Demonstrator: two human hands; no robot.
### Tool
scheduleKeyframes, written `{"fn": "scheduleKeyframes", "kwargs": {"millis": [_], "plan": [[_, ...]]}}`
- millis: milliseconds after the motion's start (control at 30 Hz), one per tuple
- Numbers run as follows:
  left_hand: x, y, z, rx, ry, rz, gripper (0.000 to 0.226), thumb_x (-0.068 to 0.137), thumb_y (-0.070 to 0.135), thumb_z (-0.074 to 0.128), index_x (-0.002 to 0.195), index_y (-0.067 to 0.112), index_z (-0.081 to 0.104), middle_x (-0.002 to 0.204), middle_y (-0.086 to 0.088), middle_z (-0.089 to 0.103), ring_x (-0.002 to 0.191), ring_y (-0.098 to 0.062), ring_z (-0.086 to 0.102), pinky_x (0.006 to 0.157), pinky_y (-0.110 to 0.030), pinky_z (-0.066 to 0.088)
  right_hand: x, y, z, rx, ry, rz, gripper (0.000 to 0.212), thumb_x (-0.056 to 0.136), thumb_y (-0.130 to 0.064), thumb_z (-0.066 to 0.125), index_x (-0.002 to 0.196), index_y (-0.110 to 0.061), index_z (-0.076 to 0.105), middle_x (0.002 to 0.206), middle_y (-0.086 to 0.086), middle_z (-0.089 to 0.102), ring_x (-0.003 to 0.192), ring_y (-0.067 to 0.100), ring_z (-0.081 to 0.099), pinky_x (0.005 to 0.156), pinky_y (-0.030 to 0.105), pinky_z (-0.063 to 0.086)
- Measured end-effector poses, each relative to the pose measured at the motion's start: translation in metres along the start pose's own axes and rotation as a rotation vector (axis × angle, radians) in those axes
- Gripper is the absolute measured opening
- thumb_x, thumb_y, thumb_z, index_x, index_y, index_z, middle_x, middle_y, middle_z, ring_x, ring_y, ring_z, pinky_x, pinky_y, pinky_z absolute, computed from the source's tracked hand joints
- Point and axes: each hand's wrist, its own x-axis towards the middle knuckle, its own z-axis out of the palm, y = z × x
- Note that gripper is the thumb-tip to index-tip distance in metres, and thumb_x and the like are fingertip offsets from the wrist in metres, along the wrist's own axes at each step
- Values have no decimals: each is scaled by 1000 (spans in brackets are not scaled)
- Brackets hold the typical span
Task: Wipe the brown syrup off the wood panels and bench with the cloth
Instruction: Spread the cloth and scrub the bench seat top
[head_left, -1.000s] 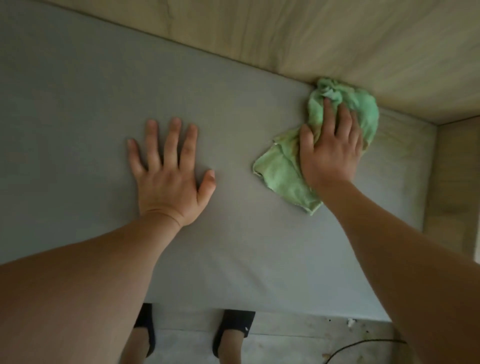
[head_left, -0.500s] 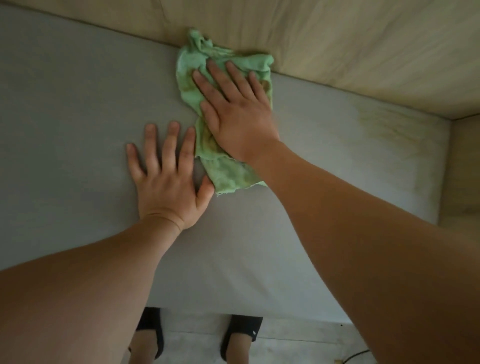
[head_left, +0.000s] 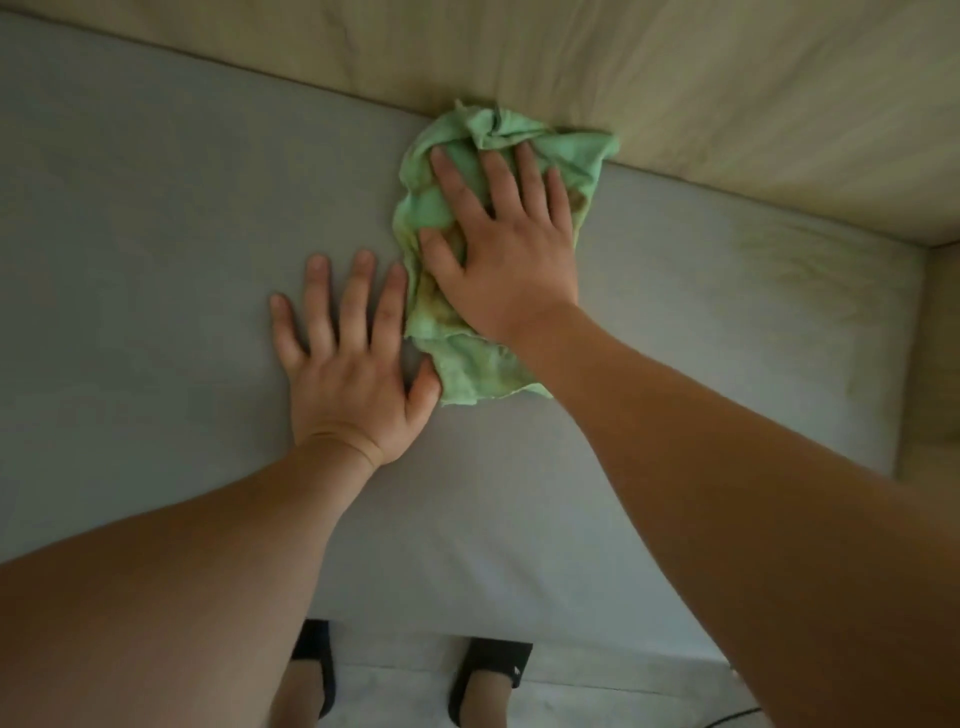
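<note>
A crumpled green cloth (head_left: 470, 364) with brownish stains lies on the grey bench (head_left: 156, 218), its far edge bunched against the light wood back panel (head_left: 675, 78). My right hand (head_left: 506, 249) presses flat on the cloth with straight, spread fingers. My left hand (head_left: 345, 364) lies flat on the bench just left of the cloth, fingers spread, thumb touching the cloth's lower edge. A faint yellowish-brown smear (head_left: 810, 270) marks the bench at the right, near the corner.
A wood side panel (head_left: 940, 353) closes the bench at the right. Below the bench's front edge are my two feet in dark shoes (head_left: 493, 670) on a pale floor, with a dark cable (head_left: 727, 719) at the lower right.
My right hand swept the cloth left along the back of the bench from the right corner, then slid slightly back toward the right. My left hand stayed planted.
</note>
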Motion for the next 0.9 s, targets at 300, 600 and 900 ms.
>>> {"fn": "scheduleKeyframes", "kwargs": {"millis": [300, 600, 900], "plan": [[-1, 5, -2, -9, -1, -25, 84, 90, 59, 34, 163, 21, 18, 170, -10, 15, 156, -44, 8, 121, -69, 6, -33, 63, -3, 18, 67, 214, 72, 96, -74, 22, 163, -46, 15, 172, 6, 16, 160, 27, 3, 129, 51, 0], [0, 4, -11, 38, -91, -45, 83, 92, 62, 27, 163, 20, 16, 171, -12, 11, 155, -44, 8, 119, -72, 9, -185, 94, 10, 48, 32, 328, 73, 98, -71, 31, 163, -45, 13, 175, 3, 2, 161, 28, -3, 129, 50, 1], [31, 125, -29, -111, -21, 168, 78, 82, 49, 41, 150, 10, 37, 162, -18, 27, 148, -41, 26, 120, -66, 15, -247, 191, 8, 151, 139, 961, 85, 96, -70, 31, 166, -30, 5, 174, 10, -1, 160, 31, -1, 129, 49, 0]]}}
